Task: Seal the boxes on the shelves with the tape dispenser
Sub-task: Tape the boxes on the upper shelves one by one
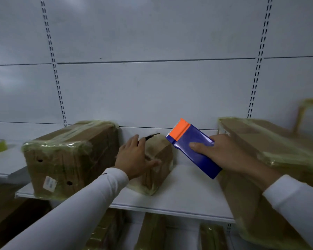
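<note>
right hand [222,152] grips blue, orange-tipped tape dispenser [193,147] | left hand [134,156] spread on small box [157,165]

Both my arms reach forward in white sleeves. My left hand [134,156] lies palm-down, fingers extended and slightly spread, thumb pointing right. My right hand [222,152] sits higher and to the right, thumb on top and pointing left, fingers curled underneath in a grip.

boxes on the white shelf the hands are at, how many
3: a large box at left, a small box in the middle under the left hand, a large box at right. More boxes sit on lower shelves, partly hidden.
</note>
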A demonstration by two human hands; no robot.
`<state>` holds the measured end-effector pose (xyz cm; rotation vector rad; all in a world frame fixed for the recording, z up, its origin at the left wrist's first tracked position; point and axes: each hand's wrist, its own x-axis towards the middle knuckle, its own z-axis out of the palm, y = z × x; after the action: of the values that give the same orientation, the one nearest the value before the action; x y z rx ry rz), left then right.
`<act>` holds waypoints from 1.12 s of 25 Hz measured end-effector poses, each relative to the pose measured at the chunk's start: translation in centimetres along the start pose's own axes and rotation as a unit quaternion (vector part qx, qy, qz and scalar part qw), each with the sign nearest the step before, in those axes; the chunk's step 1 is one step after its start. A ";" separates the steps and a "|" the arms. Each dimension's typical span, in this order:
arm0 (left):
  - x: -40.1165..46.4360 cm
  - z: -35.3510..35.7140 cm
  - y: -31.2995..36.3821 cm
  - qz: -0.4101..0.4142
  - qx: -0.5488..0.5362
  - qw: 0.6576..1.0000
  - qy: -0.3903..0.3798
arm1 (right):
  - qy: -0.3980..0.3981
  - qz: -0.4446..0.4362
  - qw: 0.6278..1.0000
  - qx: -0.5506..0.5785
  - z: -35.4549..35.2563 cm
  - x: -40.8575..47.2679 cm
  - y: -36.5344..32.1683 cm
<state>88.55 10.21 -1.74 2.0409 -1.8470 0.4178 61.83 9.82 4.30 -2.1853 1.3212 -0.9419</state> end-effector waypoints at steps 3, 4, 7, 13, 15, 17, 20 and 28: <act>1.7 2.1 0.0 -0.009 0.032 0.998 -0.054 | 0.003 0.008 1.000 -0.002 0.2 1.4 1.3; 1.9 2.4 -0.2 0.005 0.028 0.998 -0.055 | 0.003 0.012 1.000 -0.002 0.3 1.7 1.5; 1.9 2.0 -2.7 0.088 -0.071 0.990 -0.082 | -0.003 0.014 1.000 -0.001 0.6 2.3 1.5; 2.7 -0.4 -5.9 0.220 -0.185 0.931 -0.226 | -0.027 0.002 0.999 -0.026 0.7 1.5 -2.2; 3.2 -0.2 -6.4 0.245 -0.170 0.930 -0.217 | -0.043 0.003 0.999 -0.020 0.9 1.2 -3.2; 3.8 0.2 -7.3 0.256 -0.159 0.929 -0.214 | -0.062 0.010 0.998 -0.021 1.2 0.7 -4.0; 4.4 0.2 -8.9 0.280 -0.143 0.924 -0.219 | -0.096 0.029 0.994 -0.040 1.7 0.3 -4.9; 4.8 -1.8 -7.4 0.226 -0.376 0.891 -0.115 | -0.134 0.017 0.990 -0.026 2.7 1.2 -7.6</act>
<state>96.39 7.33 1.54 1.1703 -2.1571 -0.4104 68.76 12.26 7.79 -2.2289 1.2608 -0.5810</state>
